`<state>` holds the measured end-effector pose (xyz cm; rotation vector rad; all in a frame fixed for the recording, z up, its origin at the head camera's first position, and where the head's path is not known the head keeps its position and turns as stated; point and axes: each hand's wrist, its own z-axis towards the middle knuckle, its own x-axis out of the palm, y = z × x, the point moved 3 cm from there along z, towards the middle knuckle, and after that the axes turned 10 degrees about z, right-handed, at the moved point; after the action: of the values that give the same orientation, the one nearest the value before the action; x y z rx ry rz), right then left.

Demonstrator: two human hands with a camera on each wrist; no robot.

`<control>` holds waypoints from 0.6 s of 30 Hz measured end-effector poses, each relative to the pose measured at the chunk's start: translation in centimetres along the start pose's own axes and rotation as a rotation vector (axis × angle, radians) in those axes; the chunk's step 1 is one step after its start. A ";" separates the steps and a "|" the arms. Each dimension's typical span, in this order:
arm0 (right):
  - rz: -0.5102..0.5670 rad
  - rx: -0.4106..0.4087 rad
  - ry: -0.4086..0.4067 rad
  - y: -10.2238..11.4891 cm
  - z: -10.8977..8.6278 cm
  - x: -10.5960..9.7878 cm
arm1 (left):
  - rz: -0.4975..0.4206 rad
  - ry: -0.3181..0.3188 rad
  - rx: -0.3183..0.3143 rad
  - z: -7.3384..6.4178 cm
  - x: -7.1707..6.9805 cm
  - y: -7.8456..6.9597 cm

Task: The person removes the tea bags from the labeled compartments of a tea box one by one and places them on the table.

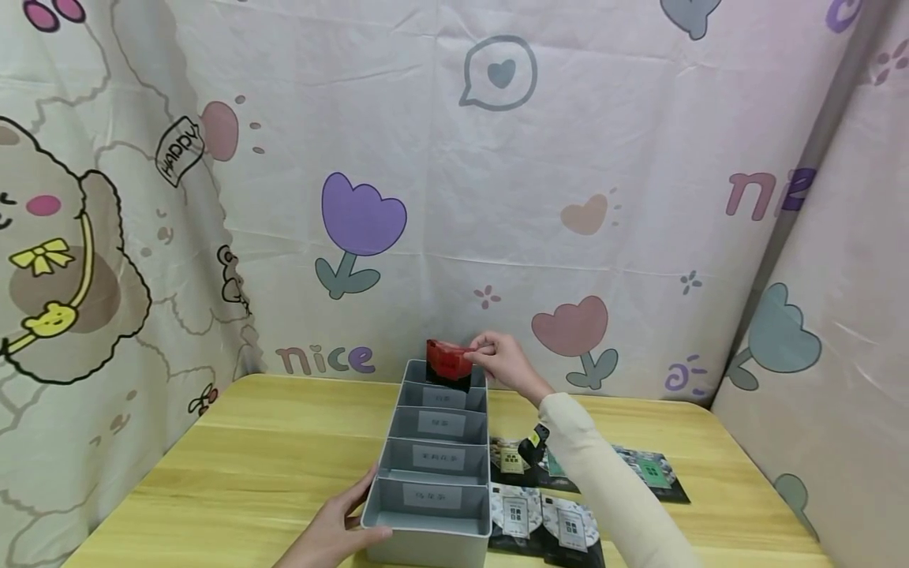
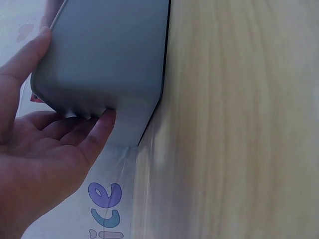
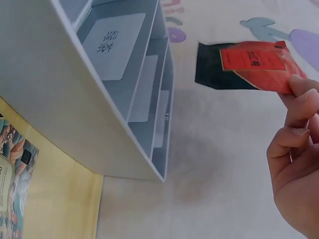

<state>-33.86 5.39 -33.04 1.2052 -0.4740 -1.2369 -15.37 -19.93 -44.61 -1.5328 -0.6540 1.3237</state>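
Note:
A long grey divided box (image 1: 426,546) stands on the table, with white labels in Chinese characters on its compartment walls. My left hand (image 1: 332,522) grips its near left corner; in the left wrist view, the thumb lies on one face and the fingers (image 2: 102,132) on the adjoining one. Over the far compartments, my right hand (image 1: 506,363) pinches a red and black tea sachet (image 1: 449,361) by one edge. The right wrist view has the sachet (image 3: 244,64) apart from the box, its printed red side showing.
Right of the box lie several flat packets: two white and black ones (image 1: 514,513) in front, a yellow-labelled one (image 1: 510,460) behind, and green-labelled ones (image 1: 652,471) farther right, partly behind the right sleeve (image 1: 611,481). A patterned curtain (image 1: 440,181) hangs behind the table (image 1: 270,457).

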 end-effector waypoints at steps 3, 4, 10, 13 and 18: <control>0.032 0.011 0.022 0.5 -0.6 -0.2 | 0.018 0.002 -0.001 0.0 0.0 0.1; 0.046 0.016 0.023 0.7 -0.9 -0.2 | 0.020 0.004 0.000 0.0 0.0 0.1; 0.167 0.060 -0.038 1.6 -2.8 -0.7 | 0.021 0.007 -0.010 0.0 0.0 0.0; 0.229 0.086 -0.075 2.0 -3.9 -0.9 | 0.017 0.009 0.001 -0.1 0.0 -0.1; 0.286 0.100 -0.119 0.8 -5.5 -1.4 | 0.026 0.008 0.022 -0.1 0.0 -0.1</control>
<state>-29.44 8.89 -33.88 1.1062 -0.7762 -1.0518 -15.28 -19.90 -44.49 -1.5327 -0.6141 1.3401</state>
